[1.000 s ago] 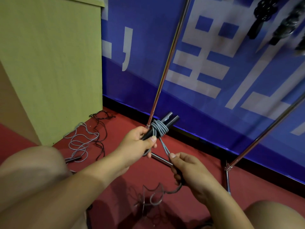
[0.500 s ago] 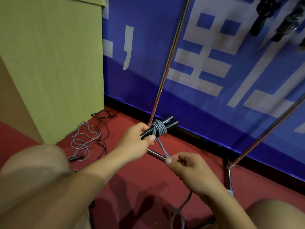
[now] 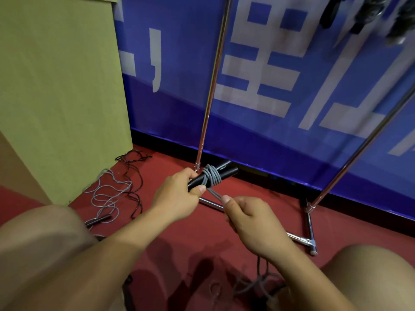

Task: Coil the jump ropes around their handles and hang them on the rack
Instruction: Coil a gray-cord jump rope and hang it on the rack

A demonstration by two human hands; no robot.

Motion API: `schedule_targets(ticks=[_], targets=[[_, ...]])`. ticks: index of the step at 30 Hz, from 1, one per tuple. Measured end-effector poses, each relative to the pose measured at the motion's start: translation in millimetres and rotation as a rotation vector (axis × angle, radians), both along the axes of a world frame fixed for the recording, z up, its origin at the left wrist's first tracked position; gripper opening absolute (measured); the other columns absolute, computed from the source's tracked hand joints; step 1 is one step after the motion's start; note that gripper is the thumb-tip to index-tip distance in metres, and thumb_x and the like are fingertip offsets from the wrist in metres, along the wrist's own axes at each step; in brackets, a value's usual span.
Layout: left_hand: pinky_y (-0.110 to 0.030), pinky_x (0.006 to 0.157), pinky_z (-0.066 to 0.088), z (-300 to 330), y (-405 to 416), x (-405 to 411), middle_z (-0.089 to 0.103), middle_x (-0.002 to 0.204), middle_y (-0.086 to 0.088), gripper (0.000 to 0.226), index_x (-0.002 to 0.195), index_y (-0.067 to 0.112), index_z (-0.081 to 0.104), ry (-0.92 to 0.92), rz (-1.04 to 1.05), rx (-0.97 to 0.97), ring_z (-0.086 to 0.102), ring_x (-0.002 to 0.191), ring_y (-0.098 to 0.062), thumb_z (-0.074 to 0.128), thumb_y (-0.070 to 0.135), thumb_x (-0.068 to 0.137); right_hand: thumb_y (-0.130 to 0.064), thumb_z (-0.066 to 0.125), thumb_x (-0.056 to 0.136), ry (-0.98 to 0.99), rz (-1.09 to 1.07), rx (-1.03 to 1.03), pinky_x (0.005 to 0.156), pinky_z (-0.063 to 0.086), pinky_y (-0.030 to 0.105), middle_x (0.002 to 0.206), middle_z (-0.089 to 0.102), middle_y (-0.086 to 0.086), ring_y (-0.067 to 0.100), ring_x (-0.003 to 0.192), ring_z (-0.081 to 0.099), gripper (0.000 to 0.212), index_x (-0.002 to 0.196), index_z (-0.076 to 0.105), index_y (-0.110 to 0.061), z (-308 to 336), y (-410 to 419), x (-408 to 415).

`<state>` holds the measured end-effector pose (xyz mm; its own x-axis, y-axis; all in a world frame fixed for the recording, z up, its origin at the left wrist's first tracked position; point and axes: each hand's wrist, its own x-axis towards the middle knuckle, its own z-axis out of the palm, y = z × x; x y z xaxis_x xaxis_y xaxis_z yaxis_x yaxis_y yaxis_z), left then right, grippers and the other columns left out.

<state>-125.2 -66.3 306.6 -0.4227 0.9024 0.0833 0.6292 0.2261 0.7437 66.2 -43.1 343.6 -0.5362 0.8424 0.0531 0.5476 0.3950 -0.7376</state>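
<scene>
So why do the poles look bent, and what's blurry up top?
Head view: the wide-angle lens splays the rack poles; the dark hanging bundles top right are smeared by blur; the wrapped handles in the left hand look sharp.

Red carpeted floor [image 3: 170, 223] carries everything. At left, just beside the yellow-green cabinet [image 3: 60, 90] standing on it — a loose grey jump rope [image 3: 107, 196] in sprawled loops, with a dark handle [image 3: 97, 221] lying at its near end. A thin black rope [image 3: 134, 173] lies tangled alongside, touching the grey loops, running back toward the wall. The chrome rack base [image 3: 311, 227] rests on the floor at right, its low bars meeting at a corner foot; two uprights rise from it. More rope [image 3: 253, 286] lies heaped on the floor at bottom centre, in shadow — colours hard to tell.
</scene>
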Motion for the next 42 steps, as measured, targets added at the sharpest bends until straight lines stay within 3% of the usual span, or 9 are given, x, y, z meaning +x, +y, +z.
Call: schedule_targets(ticks=[8, 13, 17, 23, 26, 29, 37, 40, 42], targets=[[-0.035, 0.069, 0.052, -6.4, -0.5, -4.1, 0.067, 0.072, 0.01, 0.023, 0.079, 0.028, 0.056, 0.069, 0.014, -0.084, 0.064, 0.071, -0.013, 0.076, 0.039, 0.082, -0.045, 0.052, 0.097, 0.028, 0.03, 0.075, 0.051, 0.035, 0.023, 0.051, 0.052, -0.004, 0.004, 0.049, 0.045, 0.045, 0.063, 0.056, -0.016, -3.8, -3.3, 1.0], [-0.034, 0.074, 0.052, -10.5, -3.2, -0.5, 0.066, 0.081, 0.01, 0.02, 0.096, 0.031, 0.062, 0.148, -0.038, -0.168, 0.064, 0.081, -0.017, 0.074, 0.042, 0.085, -0.039, 0.056, 0.097, 0.088, 0.001, 0.088, 0.061, 0.048, 0.041, 0.065, 0.057, 0.01, 0.026, 0.063, 0.059, 0.037, 0.072, 0.057, -0.012, -9.9, 1.4, -0.3], [-0.038, 0.08, 0.054, -10.4, -6.2, 4.9, 0.071, 0.094, 0.007, 0.027, 0.107, 0.034, 0.065, 0.273, -0.155, -0.247, 0.066, 0.092, -0.022, 0.071, 0.048, 0.085, -0.033, 0.059, 0.095, 0.053, -0.004, 0.085, 0.059, 0.042, 0.03, 0.061, 0.055, -0.005, 0.006, 0.057, 0.049, 0.021, 0.079, 0.065, -0.019, -11.3, 4.7, -1.3], [-0.03, 0.072, 0.043, -3.5, -13.5, 13.8, 0.065, 0.091, 0.01, 0.031, 0.117, 0.032, 0.062, 0.397, -0.373, -0.265, 0.061, 0.09, -0.021, 0.067, 0.044, 0.09, -0.032, 0.057, 0.095, 0.006, -0.097, 0.131, 0.064, 0.043, 0.03, 0.067, 0.064, -0.005, 0.008, 0.066, 0.057, 0.023, 0.078, 0.065, -0.018, -12.5, 11.6, 0.0], [-0.028, 0.066, 0.031, -4.1, -15.5, 16.0, 0.045, 0.072, 0.018, 0.023, 0.111, 0.031, 0.058, 0.384, -0.469, -0.223, 0.044, 0.076, -0.012, 0.065, 0.042, 0.092, -0.03, 0.06, 0.094, -0.007, -0.166, 0.14, 0.052, 0.039, 0.023, 0.061, 0.06, -0.003, 0.004, 0.056, 0.055, 0.025, 0.074, 0.063, -0.015, -9.9, 15.5, 0.5], [-0.019, 0.06, 0.03, -7.5, -16.4, 15.2, 0.046, 0.074, 0.022, 0.021, 0.109, 0.032, 0.056, 0.337, -0.544, -0.182, 0.044, 0.076, -0.008, 0.065, 0.04, 0.092, -0.031, 0.068, 0.089, 0.036, -0.249, 0.112, 0.046, 0.038, 0.011, 0.066, 0.066, -0.004, 0.003, 0.056, 0.059, 0.019, 0.074, 0.068, -0.019, -6.6, 20.2, 2.7], [-0.011, 0.057, 0.027, 2.0, -23.4, 13.5, 0.053, 0.069, 0.024, 0.017, 0.101, 0.042, 0.053, 0.246, -0.616, -0.164, 0.05, 0.067, 0.011, 0.066, 0.037, 0.092, -0.04, 0.079, 0.079, 0.044, -0.313, 0.112, 0.066, 0.049, 0.027, 0.068, 0.069, -0.008, 0.007, 0.068, 0.063, 0.021, 0.072, 0.071, -0.021, -4.4, 32.3, 7.6], [-0.01, 0.058, 0.031, 11.5, -28.5, 14.4, 0.055, 0.07, 0.034, 0.023, 0.093, 0.044, 0.05, 0.201, -0.661, -0.137, 0.05, 0.066, 0.013, 0.068, 0.031, 0.091, -0.041, 0.086, 0.07, 0.047, -0.302, 0.027, 0.059, 0.047, 0.027, 0.06, 0.064, -0.007, 0.009, 0.055, 0.055, 0.027, 0.07, 0.071, -0.019, 0.8, 37.3, 9.2], [-0.012, 0.063, 0.036, 14.8, -31.0, 14.2, 0.06, 0.074, 0.023, 0.016, 0.097, 0.038, 0.057, 0.131, -0.698, -0.095, 0.054, 0.07, 0.003, 0.069, 0.031, 0.09, -0.035, 0.09, 0.066, 0.116, -0.261, -0.104, 0.049, 0.04, 0.021, 0.053, 0.054, -0.008, 0.005, 0.046, 0.043, 0.03, 0.073, 0.071, -0.014, 4.4, 40.5, 10.0]])
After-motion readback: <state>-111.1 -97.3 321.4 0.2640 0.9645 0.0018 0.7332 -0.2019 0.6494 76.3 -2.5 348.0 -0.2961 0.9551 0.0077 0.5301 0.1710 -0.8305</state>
